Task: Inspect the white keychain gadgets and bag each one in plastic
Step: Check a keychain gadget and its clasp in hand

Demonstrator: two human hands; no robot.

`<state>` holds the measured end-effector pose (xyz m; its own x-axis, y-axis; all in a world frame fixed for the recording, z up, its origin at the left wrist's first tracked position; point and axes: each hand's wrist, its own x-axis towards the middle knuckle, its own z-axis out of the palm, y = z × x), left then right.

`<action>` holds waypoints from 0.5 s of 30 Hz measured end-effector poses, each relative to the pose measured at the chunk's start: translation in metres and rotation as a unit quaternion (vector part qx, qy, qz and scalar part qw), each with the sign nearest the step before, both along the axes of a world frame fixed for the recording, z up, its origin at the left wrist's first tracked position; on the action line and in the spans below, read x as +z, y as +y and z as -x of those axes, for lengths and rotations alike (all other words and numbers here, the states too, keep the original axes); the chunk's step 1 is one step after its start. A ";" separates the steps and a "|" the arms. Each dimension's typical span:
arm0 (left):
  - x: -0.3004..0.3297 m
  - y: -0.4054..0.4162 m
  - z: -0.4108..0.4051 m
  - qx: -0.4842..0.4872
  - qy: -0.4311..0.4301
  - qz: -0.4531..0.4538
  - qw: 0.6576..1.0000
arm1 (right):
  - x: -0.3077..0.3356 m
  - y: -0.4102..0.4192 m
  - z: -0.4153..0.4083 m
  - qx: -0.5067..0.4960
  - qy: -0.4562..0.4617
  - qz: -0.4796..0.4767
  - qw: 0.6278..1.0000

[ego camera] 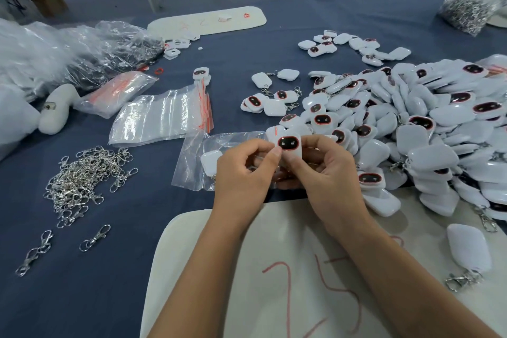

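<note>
1. Two hands work together just past the near edge of the white board (274, 269) with red scrawl on it; we hold one white gadget (288, 147) upright between them, its dark red-rimmed face toward us.
2. Our left hand (244, 170) has its fingers curled, thumb and forefinger pinching the gadget's left edge; our right hand (326, 167) is curled the same way, thumb on the lower front. Neither hand is slack.
3. We judge this to be the inspection step: the gadget is turned up for a look, not yet in plastic.
4. Right behind the hands lies an open clear bag (197, 162) flat on the blue cloth (123, 269), a white gadget seemingly already in it. The next move calls for a fresh bag and a free hand to hold its mouth open while the other slides the gadget in.
5. Left of us, a heap of loose metal clasps (82, 175); beyond it, a stack of clear zip bags (159, 115) with red seals.
6. To the right, a big pile of gadgets (411, 129) waits, with smaller clusters farther back.
</note>
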<state>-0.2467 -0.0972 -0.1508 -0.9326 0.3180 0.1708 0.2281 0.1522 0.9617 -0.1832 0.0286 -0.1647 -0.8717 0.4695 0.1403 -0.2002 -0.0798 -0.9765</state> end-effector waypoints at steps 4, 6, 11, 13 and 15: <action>0.002 0.001 0.000 0.003 -0.030 -0.013 0.999 | 0.000 0.001 0.001 0.028 -0.008 0.026 0.999; 0.003 0.001 0.001 0.003 -0.041 -0.014 0.999 | 0.000 0.001 0.000 0.035 -0.013 0.036 0.999; 0.003 -0.001 0.002 -0.015 -0.045 -0.016 0.999 | 0.001 0.000 0.000 0.037 -0.029 0.054 0.997; 0.002 -0.003 0.004 -0.026 -0.056 -0.031 0.998 | 0.001 0.001 0.000 0.043 -0.037 0.047 0.997; 0.001 -0.005 0.006 -0.035 -0.071 -0.051 0.996 | 0.002 0.001 -0.001 0.056 -0.043 0.038 0.997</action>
<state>-0.2522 -0.1021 -0.1501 -0.9255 0.3715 0.0736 0.0954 0.0406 0.9946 -0.1824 0.0295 -0.1626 -0.9269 0.3742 0.0302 -0.1012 -0.1715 -0.9800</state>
